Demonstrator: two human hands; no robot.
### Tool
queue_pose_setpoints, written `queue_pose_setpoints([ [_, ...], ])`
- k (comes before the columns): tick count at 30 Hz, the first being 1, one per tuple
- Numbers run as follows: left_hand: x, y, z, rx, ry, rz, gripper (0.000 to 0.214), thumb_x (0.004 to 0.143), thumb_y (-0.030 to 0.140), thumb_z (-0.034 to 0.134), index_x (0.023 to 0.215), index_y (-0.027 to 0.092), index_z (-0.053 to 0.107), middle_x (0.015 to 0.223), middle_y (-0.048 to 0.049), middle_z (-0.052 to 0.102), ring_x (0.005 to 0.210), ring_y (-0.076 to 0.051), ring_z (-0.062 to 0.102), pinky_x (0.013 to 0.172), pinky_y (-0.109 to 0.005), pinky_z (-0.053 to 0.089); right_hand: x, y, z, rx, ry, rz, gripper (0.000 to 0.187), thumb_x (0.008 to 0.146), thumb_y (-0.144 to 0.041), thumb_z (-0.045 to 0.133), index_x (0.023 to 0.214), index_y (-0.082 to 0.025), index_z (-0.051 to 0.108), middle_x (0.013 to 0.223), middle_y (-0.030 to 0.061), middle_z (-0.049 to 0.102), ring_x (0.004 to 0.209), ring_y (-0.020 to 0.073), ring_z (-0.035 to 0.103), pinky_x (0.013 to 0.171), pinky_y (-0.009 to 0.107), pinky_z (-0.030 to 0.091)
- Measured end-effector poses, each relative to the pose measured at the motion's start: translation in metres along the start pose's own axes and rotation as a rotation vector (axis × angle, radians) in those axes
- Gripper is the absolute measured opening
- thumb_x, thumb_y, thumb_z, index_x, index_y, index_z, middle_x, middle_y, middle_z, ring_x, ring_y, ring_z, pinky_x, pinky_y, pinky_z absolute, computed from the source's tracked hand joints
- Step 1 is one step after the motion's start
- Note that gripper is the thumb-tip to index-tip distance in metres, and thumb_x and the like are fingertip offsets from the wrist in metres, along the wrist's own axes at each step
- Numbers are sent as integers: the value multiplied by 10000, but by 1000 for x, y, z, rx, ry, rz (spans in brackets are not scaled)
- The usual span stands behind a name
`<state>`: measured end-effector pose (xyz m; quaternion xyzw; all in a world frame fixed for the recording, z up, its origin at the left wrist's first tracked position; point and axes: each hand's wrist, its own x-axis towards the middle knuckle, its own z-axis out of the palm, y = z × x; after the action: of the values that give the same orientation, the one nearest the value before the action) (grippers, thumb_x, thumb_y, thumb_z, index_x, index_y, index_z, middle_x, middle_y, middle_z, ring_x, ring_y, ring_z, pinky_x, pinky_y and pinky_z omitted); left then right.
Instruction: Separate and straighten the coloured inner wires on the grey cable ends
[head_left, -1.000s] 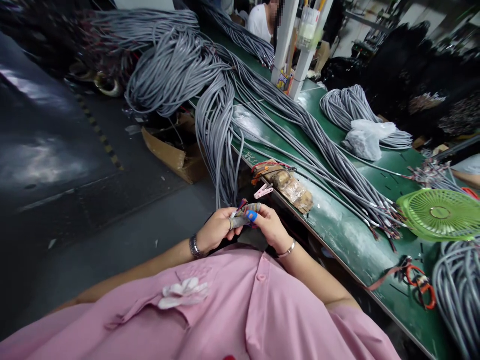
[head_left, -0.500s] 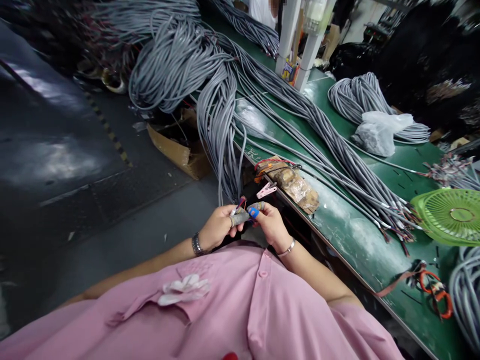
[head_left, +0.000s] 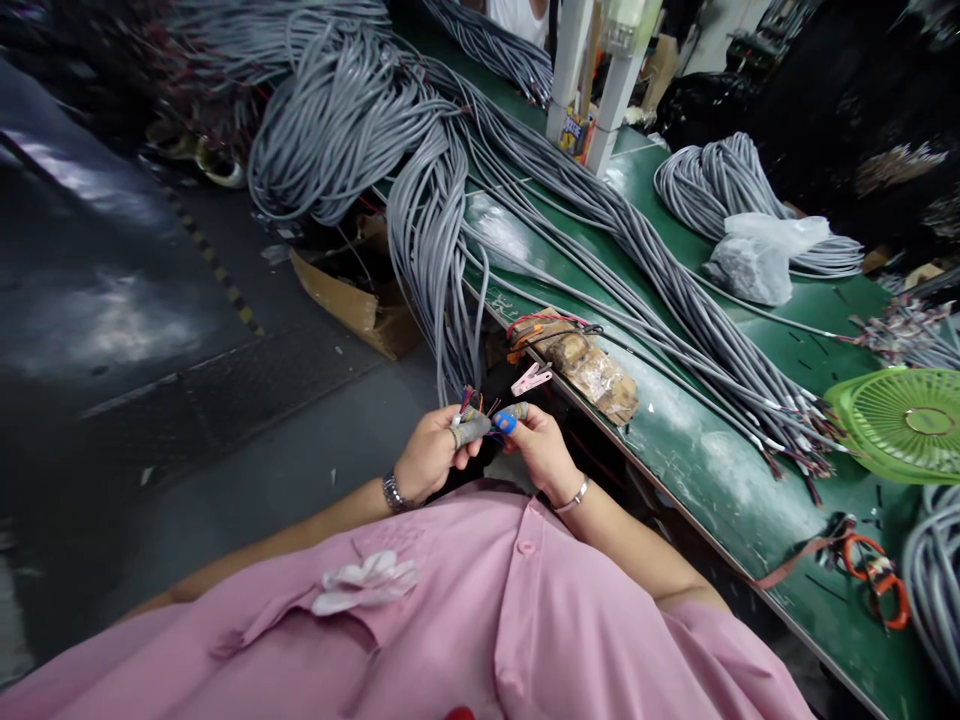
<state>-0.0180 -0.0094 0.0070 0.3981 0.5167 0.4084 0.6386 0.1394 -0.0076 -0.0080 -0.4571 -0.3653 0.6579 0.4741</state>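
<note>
My left hand is closed round the stripped end of a grey cable, whose thin coloured wires fan out above my fingers. A grey cot covers one left finger. My right hand pinches those wires from the right; it wears a blue finger cot and a grey one. Both hands meet in front of my chest, just off the near edge of the green table. The cable hangs down from a thick grey bundle draped over that edge.
Long grey cables run across the table. On it lie a taped block with a pink clip, a plastic bag, a green fan grille and orange wires. A cardboard box sits on the floor.
My hands have drawn slightly apart and the coloured wires are more spread out. The camera has shifted a little, so the table items sit further right.
</note>
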Motion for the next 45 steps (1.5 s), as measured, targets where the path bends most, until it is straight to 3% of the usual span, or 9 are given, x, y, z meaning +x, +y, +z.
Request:
queue_pose_setpoints([
  [8, 8, 12, -18, -81, -150, -100, 252, 695, 333, 700, 616, 154, 540, 400, 37, 485, 301, -44, 316, 323, -182, 214, 10, -9, -23, 171, 128, 25, 508, 746, -669, 579, 831, -170, 625, 733, 14, 599, 531, 75, 467, 526, 222, 455],
  [11, 13, 16, -20, -122, -242, -174, 215, 681, 303, 707, 634, 148, 566, 380, 39, 473, 286, -38, 299, 322, -176, 213, 20, -13, -27, 201, 96, 47, 571, 741, -719, 532, 857, -170, 634, 777, 30, 622, 549, 79, 497, 528, 217, 467],
  [17, 32, 19, -15, -297, -404, -356, 136, 627, 239, 683, 634, 138, 592, 344, 24, 449, 265, -40, 292, 302, -158, 178, 34, -20, -20, 232, 24, -11, 546, 721, -686, 594, 897, -174, 661, 757, 20, 625, 577, 82, 505, 547, 207, 476],
  [24, 42, 19, -3, -304, -475, -395, 109, 656, 195, 673, 654, 141, 579, 349, 34, 441, 260, -34, 268, 289, -144, 183, 34, -21, -11, 341, 60, -41, 441, 751, -598, 642, 882, -179, 687, 688, -4, 585, 585, 83, 485, 584, 211, 473],
  [32, 47, 13, 2, -316, -490, -404, 151, 649, 211, 692, 667, 145, 557, 361, 39, 451, 252, -36, 274, 280, -141, 192, 37, -17, -10, 399, 64, -72, 409, 772, -560, 649, 888, -171, 699, 664, -5, 590, 571, 76, 492, 556, 185, 472],
  [39, 32, 14, -2, -276, -421, -317, 146, 674, 232, 679, 674, 137, 568, 355, 36, 463, 258, -43, 298, 296, -150, 209, 32, -19, -15, 430, -20, 79, 568, 769, -687, 541, 839, -139, 669, 689, 25, 623, 566, 93, 549, 536, 213, 514],
  [45, 15, 14, 1, -264, -275, -183, 191, 696, 261, 689, 649, 145, 546, 371, 35, 478, 273, -45, 322, 315, -156, 225, 26, -22, -12, 410, 47, -16, 321, 752, -467, 704, 834, -162, 648, 690, -7, 626, 567, 79, 551, 538, 194, 519],
])
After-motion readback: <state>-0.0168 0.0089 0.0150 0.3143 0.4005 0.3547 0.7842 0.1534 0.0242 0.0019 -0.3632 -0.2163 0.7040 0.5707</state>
